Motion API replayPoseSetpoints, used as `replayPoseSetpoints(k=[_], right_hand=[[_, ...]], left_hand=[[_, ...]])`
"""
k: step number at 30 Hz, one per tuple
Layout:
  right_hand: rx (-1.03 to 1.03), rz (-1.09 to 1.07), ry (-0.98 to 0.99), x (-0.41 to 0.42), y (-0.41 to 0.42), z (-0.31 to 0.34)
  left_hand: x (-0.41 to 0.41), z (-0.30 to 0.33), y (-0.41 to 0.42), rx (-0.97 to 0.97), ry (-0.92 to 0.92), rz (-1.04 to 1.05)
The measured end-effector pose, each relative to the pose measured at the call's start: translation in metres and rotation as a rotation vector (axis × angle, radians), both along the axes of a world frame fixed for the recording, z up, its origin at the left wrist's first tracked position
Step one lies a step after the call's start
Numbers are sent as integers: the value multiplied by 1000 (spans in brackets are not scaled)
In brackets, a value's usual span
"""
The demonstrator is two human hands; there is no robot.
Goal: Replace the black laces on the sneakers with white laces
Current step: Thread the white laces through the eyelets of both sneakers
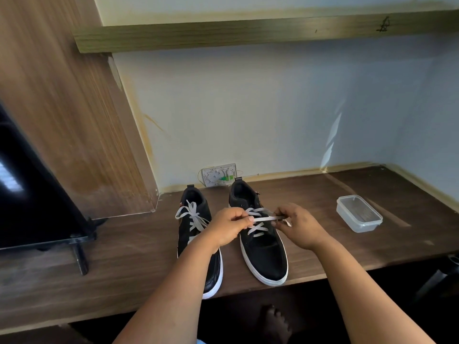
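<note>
Over the right sneaker (263,247), the left hand (227,228) and right hand (299,225) each pinch the white lace (265,218), stretched taut between them.

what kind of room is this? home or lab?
Likely a home room: a dark wooden built-in desk under a wooden wall shelf, a black flat screen on a stand, and a bare foot below.

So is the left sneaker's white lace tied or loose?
Tied: the white lace on the left sneaker ends in a bow with two loops near the top eyelets.
</note>
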State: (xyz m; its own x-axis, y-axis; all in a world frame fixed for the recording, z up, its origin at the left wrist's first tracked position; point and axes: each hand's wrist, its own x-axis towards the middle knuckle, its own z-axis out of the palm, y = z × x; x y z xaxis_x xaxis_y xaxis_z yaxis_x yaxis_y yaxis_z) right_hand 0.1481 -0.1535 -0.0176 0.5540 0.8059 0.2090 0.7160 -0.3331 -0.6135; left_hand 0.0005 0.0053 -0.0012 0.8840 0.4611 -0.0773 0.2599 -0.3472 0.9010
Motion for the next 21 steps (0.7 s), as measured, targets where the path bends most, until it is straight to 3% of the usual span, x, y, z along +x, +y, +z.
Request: replayPoseSetpoints(k=[4, 6, 11, 15, 19, 21], right_hand=[[102, -61, 28, -4, 9, -2], [148, -63, 64, -8, 13, -2], [164, -23, 180, -14, 17, -8], [135, -66, 268, -11, 20, -12], [235, -201, 274, -12, 28, -14], [220, -141, 217, -11, 33, -16]], left_hand=[[7, -8, 8, 437, 8, 229], [13, -10, 9, 524, -49, 308], [35, -17, 7, 664, -113, 202], [49, -10, 9, 935, 61, 134], [53, -3, 13, 882, 241, 46], [55, -1, 13, 826, 272, 3]])
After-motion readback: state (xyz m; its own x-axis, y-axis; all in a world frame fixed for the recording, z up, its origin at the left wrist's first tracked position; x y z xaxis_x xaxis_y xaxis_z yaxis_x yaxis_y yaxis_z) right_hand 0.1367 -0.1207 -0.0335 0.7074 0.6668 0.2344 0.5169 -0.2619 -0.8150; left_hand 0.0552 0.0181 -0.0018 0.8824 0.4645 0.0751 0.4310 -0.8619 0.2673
